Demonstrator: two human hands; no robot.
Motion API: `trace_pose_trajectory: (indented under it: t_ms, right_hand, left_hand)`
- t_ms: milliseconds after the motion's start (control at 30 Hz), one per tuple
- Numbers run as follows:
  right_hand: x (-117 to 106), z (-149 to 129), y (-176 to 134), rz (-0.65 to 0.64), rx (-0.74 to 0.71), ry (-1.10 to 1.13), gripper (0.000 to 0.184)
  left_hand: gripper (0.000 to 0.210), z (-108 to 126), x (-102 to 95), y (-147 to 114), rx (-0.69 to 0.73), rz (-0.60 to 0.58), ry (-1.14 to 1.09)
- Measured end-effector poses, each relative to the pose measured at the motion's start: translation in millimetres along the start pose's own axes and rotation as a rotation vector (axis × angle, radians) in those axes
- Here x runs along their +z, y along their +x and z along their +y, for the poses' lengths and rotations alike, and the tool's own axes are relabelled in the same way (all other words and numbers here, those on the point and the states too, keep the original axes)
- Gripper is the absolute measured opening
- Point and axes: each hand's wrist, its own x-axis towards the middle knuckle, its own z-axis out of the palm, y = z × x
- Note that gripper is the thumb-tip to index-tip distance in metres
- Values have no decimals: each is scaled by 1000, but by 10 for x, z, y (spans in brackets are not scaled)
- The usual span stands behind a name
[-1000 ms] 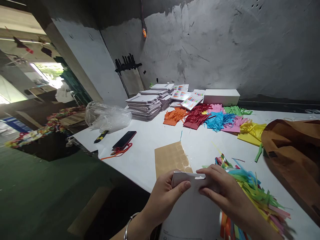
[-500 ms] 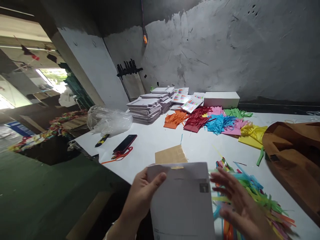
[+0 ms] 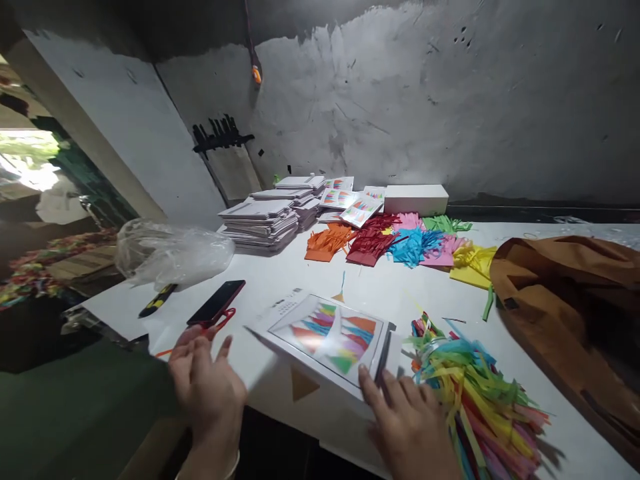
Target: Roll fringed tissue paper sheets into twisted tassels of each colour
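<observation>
A flat white packet (image 3: 330, 337) printed with colourful tassel pictures lies face up near the table's front edge, its dark open end to the right. My right hand (image 3: 410, 427) touches its near right corner, fingers stretched out over the edge; the thumb is not clear. My left hand (image 3: 210, 380) is off the packet at the left, palm turned up, fingers apart and holding nothing. Brown paper (image 3: 303, 385) peeks out from under the packet. Just beyond my left hand lies a dark phone (image 3: 217, 302) with a red cord.
Multicoloured paper tassels (image 3: 480, 400) lie at the right beside a brown bag (image 3: 565, 287). Behind are coloured fringe bundles (image 3: 370, 240), stacked white packets (image 3: 265, 223) and a white box (image 3: 417, 199). At left are a clear plastic bag (image 3: 175, 250) and a yellow-black cutter (image 3: 157, 300).
The packet has turned from its plain side to its printed side and tipped flatter. My left hand has let go and moved left; my right hand has come onto the packet. The view swung right.
</observation>
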Motion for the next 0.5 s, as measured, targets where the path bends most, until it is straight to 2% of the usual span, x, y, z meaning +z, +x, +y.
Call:
trace_pose_trajectory:
  t_ms: [33,67,100,167,233,300,367,433,500]
  right_hand:
    - [52,41,3,-17,-38,10,69]
    - [97,113,-15,-15,-55,12,75]
    - [136,213,-49,2,-47,-10,80]
    - [211,473,-151,52,76,-129,83]
    - [311,754,-274,43,202,-225,83]
    - [425,996,-400,-21,257,-241,77]
    - [493,1172,-508,-90,251,-202,69]
    - [451,1268,-575,-111,231,-153,83]
    - [296,1268,-579,-75,234,-105,90]
  left_hand:
    - [33,-13,-57,-47,32,43,17]
    - [37,-15,-108,-122,53,33,67]
    - [42,-12,-144,-222,68,-44,151]
    - [47,-15,-148,-473,128,-365,436]
    - [49,-72,-39,-731,273,-718,670]
    - [52,-203,159,-931,437,-947,811]
    - [56,-372,374,-1041,534,-1053,971]
    - [58,-516,537,-1067,555,-1112,1121]
    - [58,-584,620,-1040,558,-1156,1173]
